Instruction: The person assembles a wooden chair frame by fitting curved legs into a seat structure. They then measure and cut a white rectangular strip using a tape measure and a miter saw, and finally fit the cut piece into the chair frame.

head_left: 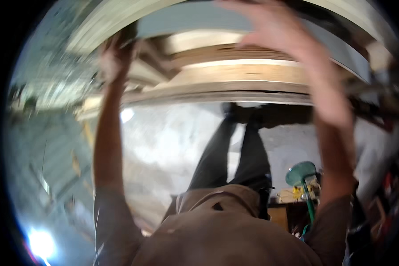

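Both my arms reach forward over a stack of wooden boards (pixel 248 73). My left hand (pixel 116 60) is at the far left end of the stack, next to the end of a pale curved-looking board (pixel 93 33). Motion blur hides how its fingers lie and whether they hold anything. My right hand (pixel 275 27) is above a flat grey panel (pixel 186 20) at the top of the view. Its thumb stands apart from its stretched fingers, and nothing shows between them. Whether it touches the panel I cannot tell.
A green round-headed lamp or funnel-like thing (pixel 301 174) on a green stem stands at my lower right, by a small surface with yellow bits (pixel 295 193). A bright light (pixel 41 244) glows at the lower left. Grey floor (pixel 164 150) lies around my legs.
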{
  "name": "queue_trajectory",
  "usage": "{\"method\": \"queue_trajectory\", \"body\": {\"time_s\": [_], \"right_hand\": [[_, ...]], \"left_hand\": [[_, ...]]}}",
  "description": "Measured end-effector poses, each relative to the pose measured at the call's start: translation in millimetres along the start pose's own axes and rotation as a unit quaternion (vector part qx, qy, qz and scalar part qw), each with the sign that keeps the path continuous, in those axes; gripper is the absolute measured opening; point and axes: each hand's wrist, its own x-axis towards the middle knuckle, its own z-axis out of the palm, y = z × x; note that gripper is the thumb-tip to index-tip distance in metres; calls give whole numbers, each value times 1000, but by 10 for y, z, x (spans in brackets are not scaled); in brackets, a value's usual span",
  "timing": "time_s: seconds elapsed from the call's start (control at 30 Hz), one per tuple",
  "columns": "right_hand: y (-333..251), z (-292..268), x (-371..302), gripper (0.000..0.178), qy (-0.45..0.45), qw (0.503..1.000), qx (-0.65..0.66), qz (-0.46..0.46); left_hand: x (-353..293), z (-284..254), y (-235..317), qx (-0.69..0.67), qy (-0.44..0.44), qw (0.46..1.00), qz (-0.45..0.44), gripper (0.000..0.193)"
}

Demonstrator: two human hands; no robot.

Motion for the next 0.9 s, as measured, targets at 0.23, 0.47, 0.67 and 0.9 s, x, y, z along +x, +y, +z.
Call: {"method": "queue_trajectory", "body": {"time_s": [0.23, 0.47, 0.67, 0.9], "right_hand": [[68, 164, 113, 36, 129, 955, -266, 16], [275, 360, 277, 19, 357, 896, -260, 52], [358, 339, 118, 30, 339, 910, -232, 54], [388, 375, 192, 5, 275, 943, -185, 21]], "left_hand": [[-132, -191, -63, 79, 31, 996, -7, 56], [-178, -30, -452, 64, 32, 997, 13, 47], [20, 81, -608, 47, 21, 998, 44, 42], [-23, -155, -749, 15, -30, 999, 32, 39]]}}
